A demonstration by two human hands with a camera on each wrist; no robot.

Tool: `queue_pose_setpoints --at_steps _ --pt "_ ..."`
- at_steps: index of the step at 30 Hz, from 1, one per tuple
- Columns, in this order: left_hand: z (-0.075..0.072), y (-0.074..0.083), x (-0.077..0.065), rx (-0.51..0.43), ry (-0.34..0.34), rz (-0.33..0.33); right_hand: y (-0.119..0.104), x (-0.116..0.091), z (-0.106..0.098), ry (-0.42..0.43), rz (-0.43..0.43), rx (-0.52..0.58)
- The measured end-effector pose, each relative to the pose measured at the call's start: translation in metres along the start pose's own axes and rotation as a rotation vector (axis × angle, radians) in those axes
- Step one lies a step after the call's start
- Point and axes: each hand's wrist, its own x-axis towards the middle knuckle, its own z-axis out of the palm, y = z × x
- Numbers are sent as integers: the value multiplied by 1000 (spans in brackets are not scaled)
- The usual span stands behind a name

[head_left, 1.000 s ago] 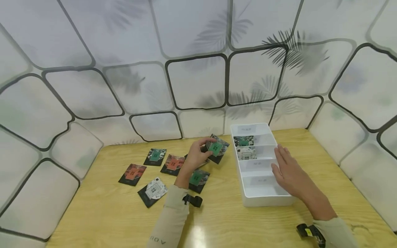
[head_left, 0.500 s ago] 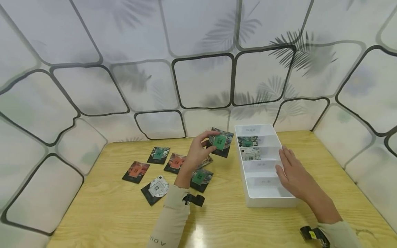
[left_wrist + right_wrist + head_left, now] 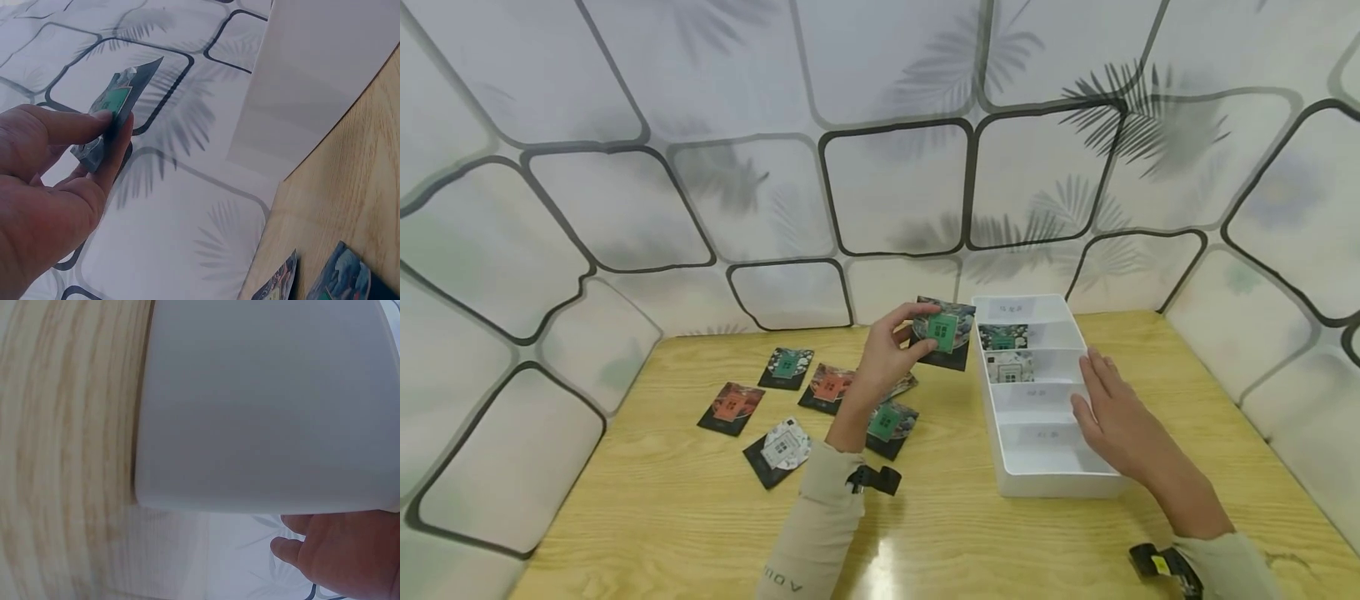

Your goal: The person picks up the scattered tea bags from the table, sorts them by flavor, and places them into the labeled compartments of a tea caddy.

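My left hand (image 3: 883, 358) pinches a flat dark packet (image 3: 953, 340) with a green label, held upright above the table just left of the white divided box (image 3: 1060, 485). In the left wrist view, thumb and fingers grip this packet (image 3: 116, 99) from both faces. My right hand (image 3: 1120, 421) lies with straight fingers along the box's right side. Inside the box, a green-labelled packet (image 3: 1002, 337) stands in the second compartment from the back, and a white packet (image 3: 1010, 367) in the third.
Several packets lie left of the box: two orange-red ones (image 3: 731, 408) (image 3: 830, 386), a white-and-black one (image 3: 780, 450), and green-labelled ones (image 3: 786, 368) (image 3: 891, 428). Another packet (image 3: 904, 384) is partly hidden behind my left hand. A patterned cloth wall (image 3: 895, 192) encloses the wooden table (image 3: 655, 500).
My left hand has lifted the green-labelled packet up and right toward the box, turning its face more to the camera. The right hand stays against the box; the head view shifts slightly.
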Motion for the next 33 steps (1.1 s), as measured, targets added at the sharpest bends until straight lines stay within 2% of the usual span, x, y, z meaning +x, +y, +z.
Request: queue_pose_setpoints --at_steps 9,16,26,33 --pt "4 5 3 -23 -7 53 -2 2 -3 7 -2 -18" --pt "8 7 2 -26 34 73 -3 6 -1 12 -17 -33" --pt "21 10 3 -23 81 109 -1 4 -1 -5 -6 -32" --pt "26 5 2 -16 49 156 -1 1 0 3 -13 -21"
